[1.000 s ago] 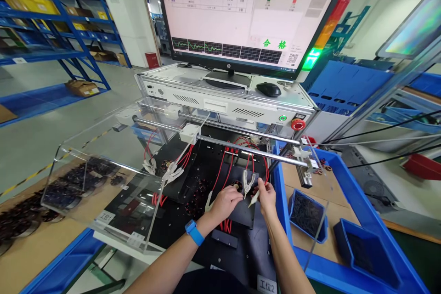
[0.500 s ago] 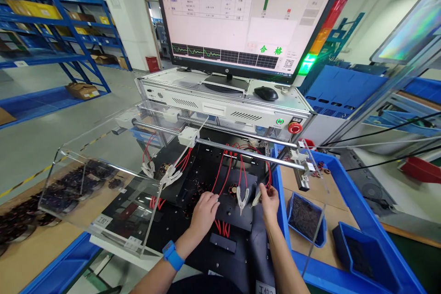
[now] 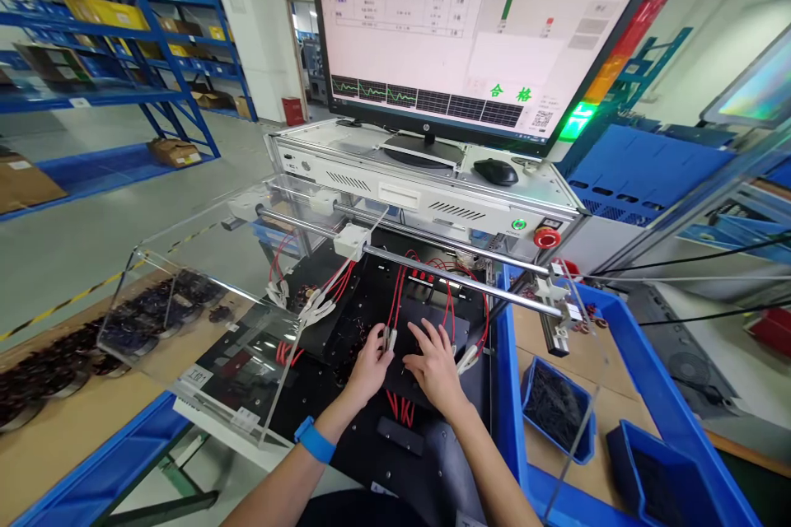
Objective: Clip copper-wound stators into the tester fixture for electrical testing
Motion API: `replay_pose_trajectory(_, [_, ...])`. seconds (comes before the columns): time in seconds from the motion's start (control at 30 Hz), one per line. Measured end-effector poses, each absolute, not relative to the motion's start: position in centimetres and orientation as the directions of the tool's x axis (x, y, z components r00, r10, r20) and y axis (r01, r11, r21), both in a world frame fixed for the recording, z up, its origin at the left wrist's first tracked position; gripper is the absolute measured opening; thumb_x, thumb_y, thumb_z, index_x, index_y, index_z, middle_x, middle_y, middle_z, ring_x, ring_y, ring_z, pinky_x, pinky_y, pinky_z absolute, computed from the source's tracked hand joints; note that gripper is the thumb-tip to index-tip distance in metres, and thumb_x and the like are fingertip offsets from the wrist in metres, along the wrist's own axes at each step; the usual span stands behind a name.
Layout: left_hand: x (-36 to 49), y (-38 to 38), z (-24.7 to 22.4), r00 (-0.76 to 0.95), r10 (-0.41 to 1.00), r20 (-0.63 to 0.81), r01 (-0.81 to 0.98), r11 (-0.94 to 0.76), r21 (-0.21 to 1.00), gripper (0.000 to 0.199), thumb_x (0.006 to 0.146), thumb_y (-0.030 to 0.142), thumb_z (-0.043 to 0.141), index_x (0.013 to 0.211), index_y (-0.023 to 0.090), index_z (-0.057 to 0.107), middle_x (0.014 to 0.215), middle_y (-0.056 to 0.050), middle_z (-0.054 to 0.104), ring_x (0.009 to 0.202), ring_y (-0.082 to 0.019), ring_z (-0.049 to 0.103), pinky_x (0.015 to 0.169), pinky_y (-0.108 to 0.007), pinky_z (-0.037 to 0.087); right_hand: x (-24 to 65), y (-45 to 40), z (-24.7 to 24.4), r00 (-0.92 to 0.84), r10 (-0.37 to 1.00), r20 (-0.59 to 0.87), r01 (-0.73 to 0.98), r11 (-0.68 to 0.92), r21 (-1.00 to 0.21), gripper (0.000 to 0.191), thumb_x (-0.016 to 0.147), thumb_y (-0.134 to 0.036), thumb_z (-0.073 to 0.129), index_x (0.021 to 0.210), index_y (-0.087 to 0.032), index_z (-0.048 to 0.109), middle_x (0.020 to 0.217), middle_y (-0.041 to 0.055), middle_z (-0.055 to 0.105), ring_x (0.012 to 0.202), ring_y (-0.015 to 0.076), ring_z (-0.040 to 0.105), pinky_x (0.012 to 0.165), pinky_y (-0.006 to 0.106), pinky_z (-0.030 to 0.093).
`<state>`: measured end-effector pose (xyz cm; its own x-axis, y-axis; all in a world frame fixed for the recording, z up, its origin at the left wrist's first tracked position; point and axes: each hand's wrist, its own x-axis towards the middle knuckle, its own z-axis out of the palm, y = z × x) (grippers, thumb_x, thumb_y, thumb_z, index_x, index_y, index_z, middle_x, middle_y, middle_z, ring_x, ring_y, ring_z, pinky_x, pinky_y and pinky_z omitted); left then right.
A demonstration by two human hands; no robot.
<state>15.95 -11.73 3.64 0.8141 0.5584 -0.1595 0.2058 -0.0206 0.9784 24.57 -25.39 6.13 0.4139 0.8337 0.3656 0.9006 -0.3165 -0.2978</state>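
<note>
My left hand [image 3: 371, 362] pinches a white-handled test clip [image 3: 391, 338] with red leads, at the left edge of a raised black plate [image 3: 404, 383]. Over that plate is my right hand [image 3: 437, 364], its fingers apart and hiding what lies beneath them. Just right of it another white clip [image 3: 468, 359] rests on red wires. Red leads [image 3: 399, 296] run up to a row of red sockets [image 3: 423, 274]. On the left plate, more white clips [image 3: 316, 306] lie by a small copper-wound part [image 3: 304, 295].
A clear acrylic cover [image 3: 203, 329] and steel rails [image 3: 426, 263] span the fixture. Right of it, a blue tray [image 3: 512, 428] holds bins of dark pieces [image 3: 556, 408]. Wound parts [image 3: 166, 305] lie at left. A monitor [image 3: 426, 111] and red stop button [image 3: 547, 237] are behind.
My right hand has let go of the clip at the right and moved left over the plate, fingers spreading. A clip now shows in my left hand. The camera view has shifted slightly left.
</note>
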Motion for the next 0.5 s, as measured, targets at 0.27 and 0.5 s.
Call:
replay_pose_trajectory(0.27, [17.3, -12.2, 4.8, 0.766, 0.516, -0.383, -0.074, 0.662, 0.746, 0.034, 0.071, 0.008, 0.060, 0.104, 0.010, 0.053, 0.091, -0.011, 0.063, 0.075, -0.018, 0.064, 0.076, -0.030, 0.051, 24.4, -25.3, 5.7, 0.442, 0.828, 0.346, 0.881, -0.328, -0.340, 0.011, 0.082, -0.018, 0.050, 0.081, -0.023, 0.060, 0.136, 0.0003, 0.040, 0.131, 0.0250, 0.022, 0.107, 0.054, 0.020])
replay_pose_trajectory(0.5, [17.2, -12.3, 4.6, 0.769, 0.514, -0.380, -0.097, 0.682, 0.725, 0.034, 0.070, 0.009, 0.062, 0.104, 0.009, 0.055, 0.089, -0.011, 0.064, 0.073, -0.018, 0.065, 0.072, -0.030, 0.053, 24.1, -25.1, 5.6, 0.463, 0.802, 0.378, 0.868, -0.326, -0.374, 0.012, 0.082, -0.017, 0.047, 0.083, -0.021, 0.058, 0.131, 0.0037, 0.044, 0.129, 0.0261, 0.025, 0.105, 0.055, 0.021])
